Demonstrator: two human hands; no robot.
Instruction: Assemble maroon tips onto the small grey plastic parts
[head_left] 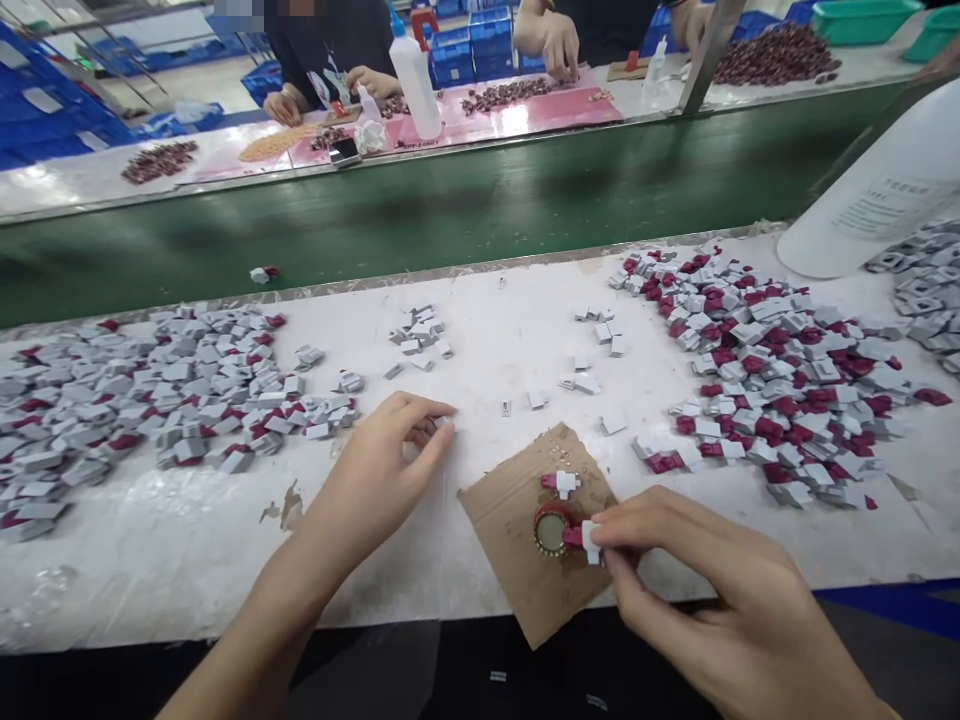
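The square of brown cardboard [510, 570] juts past the near edge of the white tabletop [420, 570]; room to move, dotted with loose grey pieces, runs from it to the far edge. On it, the right hand [712, 575] pinches a grey-and-maroon plastic piece [574, 537], maroon end at the rim of an upturned red metal bottle cap [551, 530]. The left hand [390, 455] is curled beside the cardboard; whether it grips anything, I cannot tell. Grey-and-maroon heaps [780, 380] hem both sides, a white plastic bottle [874, 200] at the far right corner
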